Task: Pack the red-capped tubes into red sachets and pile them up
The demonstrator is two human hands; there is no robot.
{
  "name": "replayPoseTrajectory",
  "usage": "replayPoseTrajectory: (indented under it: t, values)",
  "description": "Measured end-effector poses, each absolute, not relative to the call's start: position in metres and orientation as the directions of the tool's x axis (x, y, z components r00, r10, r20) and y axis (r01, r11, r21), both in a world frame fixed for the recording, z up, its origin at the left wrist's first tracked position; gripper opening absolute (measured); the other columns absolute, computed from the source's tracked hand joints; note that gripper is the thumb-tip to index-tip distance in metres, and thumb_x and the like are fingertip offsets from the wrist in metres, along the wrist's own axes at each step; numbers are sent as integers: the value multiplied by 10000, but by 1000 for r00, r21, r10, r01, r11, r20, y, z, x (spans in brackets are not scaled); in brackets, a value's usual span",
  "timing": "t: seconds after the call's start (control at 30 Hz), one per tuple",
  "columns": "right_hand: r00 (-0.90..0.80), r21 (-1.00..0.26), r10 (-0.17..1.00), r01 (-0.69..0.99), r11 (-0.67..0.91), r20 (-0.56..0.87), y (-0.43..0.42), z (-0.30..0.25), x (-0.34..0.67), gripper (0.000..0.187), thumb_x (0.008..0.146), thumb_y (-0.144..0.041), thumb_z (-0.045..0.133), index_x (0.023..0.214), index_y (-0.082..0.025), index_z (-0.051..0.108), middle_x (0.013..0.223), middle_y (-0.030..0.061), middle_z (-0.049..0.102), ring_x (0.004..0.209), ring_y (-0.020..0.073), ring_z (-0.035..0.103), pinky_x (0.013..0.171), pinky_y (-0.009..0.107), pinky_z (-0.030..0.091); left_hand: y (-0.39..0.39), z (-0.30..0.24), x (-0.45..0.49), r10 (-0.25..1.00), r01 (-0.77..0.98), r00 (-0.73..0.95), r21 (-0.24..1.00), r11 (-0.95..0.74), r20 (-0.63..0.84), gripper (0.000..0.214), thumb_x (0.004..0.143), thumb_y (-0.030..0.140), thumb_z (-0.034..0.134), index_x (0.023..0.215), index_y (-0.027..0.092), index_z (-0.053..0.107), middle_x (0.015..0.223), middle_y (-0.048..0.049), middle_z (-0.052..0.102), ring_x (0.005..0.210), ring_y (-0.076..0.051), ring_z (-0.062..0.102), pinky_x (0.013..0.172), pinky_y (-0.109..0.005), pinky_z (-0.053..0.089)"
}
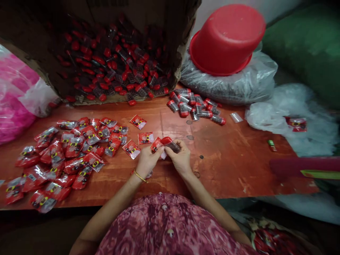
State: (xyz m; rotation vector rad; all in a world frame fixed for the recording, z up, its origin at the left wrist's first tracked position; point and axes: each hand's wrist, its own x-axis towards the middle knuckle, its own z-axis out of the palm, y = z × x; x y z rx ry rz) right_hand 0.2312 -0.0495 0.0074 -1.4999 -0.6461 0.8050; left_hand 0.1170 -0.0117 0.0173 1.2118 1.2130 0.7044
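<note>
My left hand [147, 159] pinches a small red printed packet [156, 144] just above the wooden table [225, 159]. My right hand [181, 158] grips a small tube with a red cap [170, 142] right beside the packet's mouth. Both hands meet at the table's middle, fingers closed. A gold bangle circles my left wrist. Whether the tube is partly inside the packet I cannot tell.
Several filled red packets [61, 156] lie at the left. A cardboard box [111, 63] tipped on its side spills red-capped tubes. More loose tubes [193, 106] lie behind, by a clear sack topped with a red basin [227, 39]. A pink bag [16, 102] sits far left.
</note>
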Motion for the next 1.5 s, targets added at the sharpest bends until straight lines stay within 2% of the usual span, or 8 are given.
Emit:
replayPoseTrajectory:
  t: [0.17, 0.33, 0.5, 0.8, 1.03, 1.17, 1.37, 1.5]
  values:
    - [595, -992, 795, -107, -69, -120, -47, 7, 232, 300, 578, -327, 725, 746, -200, 512, 637, -66, 535, 562, 93, 501, 550, 221, 437, -12, 28, 120, 833, -81, 240, 844, 530, -499, 443, 450, 520, 767, 565, 129, 594, 518, -4, 611, 471, -88, 532, 506, -210, 424]
    - [396, -953, 890, -276, -121, -227, -63, 13, 245, 339, 703, -496, 618, 845, -217, 486, 592, -78, 549, 388, 73, 476, 412, 217, 434, -2, 38, 114, 777, -196, 254, 756, 625, -576, 489, 341, 505, 815, 571, 128, 605, 505, 13, 612, 456, -70, 539, 499, -189, 437]
    - [192, -941, 948, -277, -196, -254, -87, 25, 261, 350, 741, -539, 575, 816, -201, 523, 487, -79, 523, 337, 61, 444, 360, 186, 399, 5, 40, 107, 739, -198, 323, 721, 664, -591, 456, 402, 497, 811, 598, 135, 614, 540, 5, 632, 473, -70, 548, 481, -177, 420]
    - [87, -931, 929, -104, -350, -360, -85, 44, 259, 365, 682, -530, 624, 696, -170, 573, 380, -63, 489, 296, 54, 381, 298, 168, 262, 2, 46, 104, 755, -90, 420, 804, 587, -504, 390, 488, 468, 783, 599, 116, 658, 581, -17, 647, 539, -95, 548, 574, -228, 432]
    - [130, -927, 924, -163, -337, -359, -82, 38, 256, 394, 660, -567, 621, 691, -178, 566, 400, -69, 488, 305, 58, 413, 298, 166, 260, 3, 43, 104, 829, -49, 418, 902, 430, -372, 309, 549, 395, 768, 619, 114, 659, 602, 3, 636, 565, -85, 517, 595, -220, 407]
    - [155, -938, 932, -173, -301, -328, -80, 32, 248, 401, 673, -580, 608, 716, -184, 555, 431, -69, 495, 321, 59, 417, 314, 173, 293, -7, 39, 115, 841, -181, 382, 861, 476, -385, 367, 502, 400, 795, 686, 125, 636, 620, 19, 638, 565, -78, 537, 590, -210, 428]
    - [351, -977, 917, -157, -143, -191, -76, 23, 232, 396, 739, -588, 547, 756, -193, 523, 486, -76, 478, 354, 51, 397, 351, 182, 323, -21, 36, 130, 850, -382, 294, 761, 524, -437, 445, 449, 375, 821, 754, 142, 597, 724, -2, 683, 632, -94, 594, 664, -228, 463]
    - [331, -983, 927, -103, -150, -176, -73, 19, 231, 393, 752, -586, 540, 733, -196, 501, 501, -80, 462, 363, 48, 376, 355, 187, 325, -22, 35, 131, 846, -401, 263, 744, 534, -464, 430, 459, 352, 819, 763, 147, 594, 719, 1, 678, 641, -98, 601, 658, -224, 460]
